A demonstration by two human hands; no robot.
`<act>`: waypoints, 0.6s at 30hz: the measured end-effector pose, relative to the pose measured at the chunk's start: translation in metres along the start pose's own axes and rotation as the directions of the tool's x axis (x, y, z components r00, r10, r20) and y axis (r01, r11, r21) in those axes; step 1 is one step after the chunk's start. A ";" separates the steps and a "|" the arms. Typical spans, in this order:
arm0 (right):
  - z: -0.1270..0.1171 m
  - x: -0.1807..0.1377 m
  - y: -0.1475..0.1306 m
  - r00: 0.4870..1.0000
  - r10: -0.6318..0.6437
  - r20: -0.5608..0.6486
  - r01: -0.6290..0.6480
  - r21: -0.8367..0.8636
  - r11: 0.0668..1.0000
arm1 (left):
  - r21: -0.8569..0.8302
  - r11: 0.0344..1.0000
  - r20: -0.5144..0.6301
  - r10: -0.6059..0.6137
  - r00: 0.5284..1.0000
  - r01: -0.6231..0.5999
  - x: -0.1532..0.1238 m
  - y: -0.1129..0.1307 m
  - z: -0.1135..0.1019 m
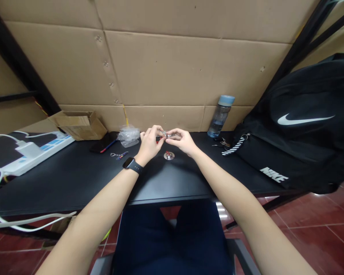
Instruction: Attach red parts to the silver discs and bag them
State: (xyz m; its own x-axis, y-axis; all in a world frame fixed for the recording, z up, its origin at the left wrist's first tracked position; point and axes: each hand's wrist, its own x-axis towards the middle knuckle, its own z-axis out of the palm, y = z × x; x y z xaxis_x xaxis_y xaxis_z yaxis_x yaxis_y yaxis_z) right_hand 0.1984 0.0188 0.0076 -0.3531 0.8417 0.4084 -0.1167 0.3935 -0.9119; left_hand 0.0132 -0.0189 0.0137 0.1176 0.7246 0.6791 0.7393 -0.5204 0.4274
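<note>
Nearest the camera: the person's lap (174, 240) in dark blue cloth, forearms extending over the front edge of the black bench (74, 179). A black watch (131, 164) sits on the left wrist.

Left hand (149, 143) and right hand (184, 140) meet above the bench, fingertips of both pinched shut on a small metal piece (167, 134) held between them. Detail of the piece is too small to tell. Directly below it, just in front of the hands, a round metal disc (169, 155) lies on the bench. A keychain (119, 155) lies left of the left hand.

Further back: a clear plastic bag (128, 135), a phone (104, 143), a cardboard box (80, 124), a water bottle (220, 116), and a black backpack (301, 122) at right, against the cardboard wall (189, 68).
</note>
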 end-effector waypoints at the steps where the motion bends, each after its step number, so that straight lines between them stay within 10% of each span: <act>1: -0.001 0.000 -0.001 1.000 -0.001 0.004 0.001 -0.003 1.000 | -0.016 1.000 -0.002 -0.001 1.000 0.001 0.000 0.000 0.000; 18: 0.002 -0.002 -0.002 0.999 -0.036 -0.007 0.036 0.017 0.999 | 0.005 1.000 0.004 0.013 1.000 -0.013 0.004 -0.009 -0.001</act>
State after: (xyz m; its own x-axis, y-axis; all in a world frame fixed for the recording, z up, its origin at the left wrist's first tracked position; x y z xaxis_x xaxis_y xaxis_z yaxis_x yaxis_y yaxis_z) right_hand 0.1975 0.0158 0.0089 -0.3425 0.8293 0.4415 -0.1452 0.4175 -0.8970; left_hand 0.0069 -0.0116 0.0134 0.1297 0.7194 0.6824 0.7412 -0.5275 0.4152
